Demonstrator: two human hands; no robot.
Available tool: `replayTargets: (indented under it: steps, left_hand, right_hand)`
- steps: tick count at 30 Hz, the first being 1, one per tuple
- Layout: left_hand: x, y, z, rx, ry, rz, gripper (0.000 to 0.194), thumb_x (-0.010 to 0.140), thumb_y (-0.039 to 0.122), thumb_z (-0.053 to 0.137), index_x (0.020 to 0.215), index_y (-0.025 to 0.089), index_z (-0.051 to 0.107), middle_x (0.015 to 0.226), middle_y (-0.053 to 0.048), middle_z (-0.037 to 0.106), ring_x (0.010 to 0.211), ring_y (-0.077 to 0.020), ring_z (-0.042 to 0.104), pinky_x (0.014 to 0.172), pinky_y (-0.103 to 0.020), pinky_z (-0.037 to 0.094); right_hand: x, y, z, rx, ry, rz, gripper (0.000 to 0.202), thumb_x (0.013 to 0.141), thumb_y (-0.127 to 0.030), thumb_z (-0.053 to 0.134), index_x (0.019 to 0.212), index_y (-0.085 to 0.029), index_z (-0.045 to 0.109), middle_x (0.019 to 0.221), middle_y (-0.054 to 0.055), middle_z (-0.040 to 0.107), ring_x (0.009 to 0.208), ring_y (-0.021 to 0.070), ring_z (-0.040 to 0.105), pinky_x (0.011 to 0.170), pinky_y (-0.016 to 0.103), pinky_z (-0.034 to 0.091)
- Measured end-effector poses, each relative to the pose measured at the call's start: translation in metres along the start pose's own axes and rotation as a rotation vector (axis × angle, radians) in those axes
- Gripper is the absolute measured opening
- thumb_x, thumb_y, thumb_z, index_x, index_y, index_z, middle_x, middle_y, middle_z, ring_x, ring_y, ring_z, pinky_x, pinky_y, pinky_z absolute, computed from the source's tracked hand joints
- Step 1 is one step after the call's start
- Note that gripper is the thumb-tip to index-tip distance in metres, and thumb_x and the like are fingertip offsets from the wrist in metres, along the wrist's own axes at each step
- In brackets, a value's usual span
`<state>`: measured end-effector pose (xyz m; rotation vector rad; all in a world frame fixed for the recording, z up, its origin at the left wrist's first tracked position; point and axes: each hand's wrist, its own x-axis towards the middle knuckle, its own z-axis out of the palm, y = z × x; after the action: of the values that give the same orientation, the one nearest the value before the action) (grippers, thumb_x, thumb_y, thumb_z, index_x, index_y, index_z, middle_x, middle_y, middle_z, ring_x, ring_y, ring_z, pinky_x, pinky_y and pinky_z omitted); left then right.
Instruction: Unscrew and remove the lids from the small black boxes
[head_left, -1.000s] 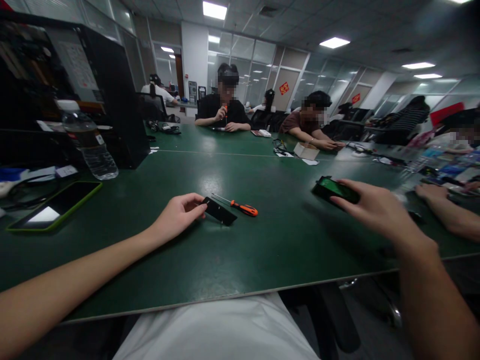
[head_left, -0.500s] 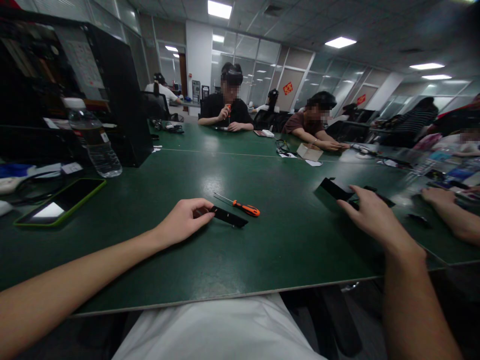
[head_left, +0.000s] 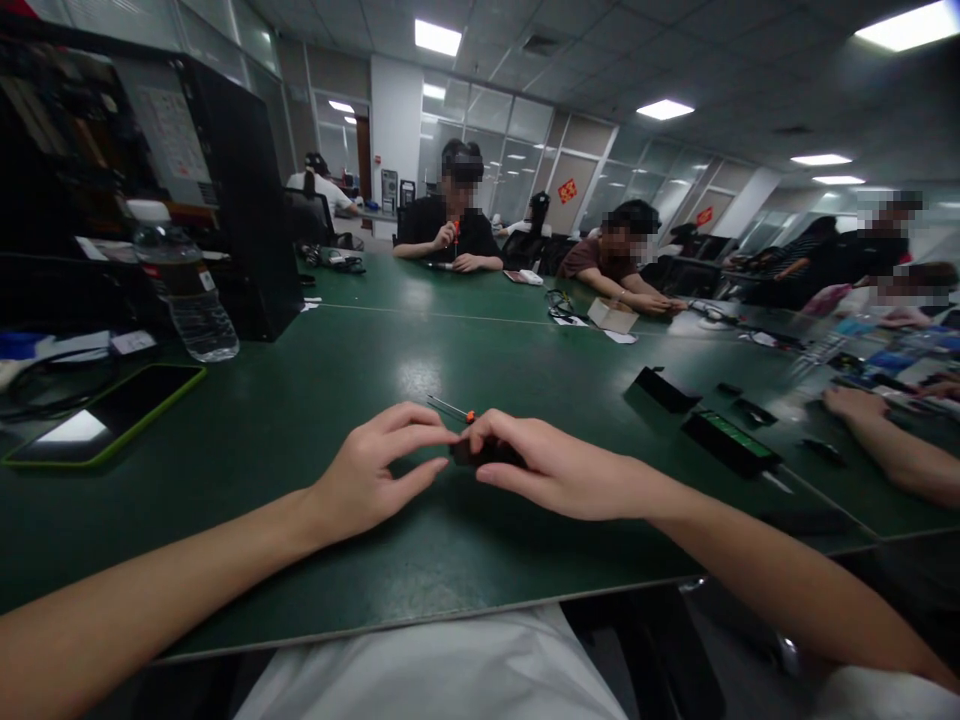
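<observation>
On the green table, my right hand is closed around a dark piece, which is mostly hidden under its fingers. My left hand is at the left end of this piece, thumb and fingers apart, its fingertips close to those of my right hand. Just behind the hands lies a screwdriver with a thin metal shaft; its orange handle is largely covered. To the right rest a black angled cover and a black case with a green circuit board.
A phone with a green edge and a water bottle stand at the left, beside a black cabinet. Another person's arm rests at the right. A small box is farther back.
My right hand has left the black cover at the right and moved left to the dark piece. My left hand has loosened its pinch on that piece. The circuit board case is now uncovered to view.
</observation>
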<state>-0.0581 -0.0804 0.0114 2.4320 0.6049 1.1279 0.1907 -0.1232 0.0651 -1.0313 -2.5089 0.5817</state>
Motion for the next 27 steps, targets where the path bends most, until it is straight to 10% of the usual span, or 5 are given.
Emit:
replayTargets:
  steps: [4,12,27]
  left_hand:
    - [-0.001,-0.006,0.005,0.004,-0.086,-0.064,0.037,0.092,0.025,0.066,0.129,0.025,0.068,0.124,-0.009,0.069,0.105,-0.0223,0.068,0.083,-0.03,0.059]
    - [0.001,-0.01,0.012,-0.032,-0.189,-0.047,0.023,0.095,0.026,0.061,0.115,0.023,0.072,0.121,-0.009,0.07,0.103,-0.0208,0.069,0.084,-0.029,0.057]
    - [0.001,-0.014,0.011,-0.089,-0.224,-0.068,0.022,0.096,0.021,0.057,0.11,0.02,0.074,0.115,-0.009,0.071,0.089,-0.0175,0.068,0.069,-0.024,0.054]
  right_hand:
    - [-0.059,0.04,-0.041,-0.29,0.257,0.257,0.033,0.098,-0.04,0.055,0.126,-0.024,0.061,0.126,0.011,0.07,0.113,0.0275,0.067,0.098,0.045,0.053]
    - [-0.246,0.141,-0.098,-0.587,0.86,1.084,0.022,0.08,-0.046,0.063,0.091,-0.028,0.063,0.104,0.02,0.074,0.104,0.0393,0.069,0.088,0.052,0.052]
    - [-0.228,0.166,-0.072,-0.613,0.588,1.171,0.052,0.09,-0.058,0.051,0.115,-0.017,0.072,0.1,0.023,0.074,0.093,0.0388,0.068,0.082,0.047,0.048]
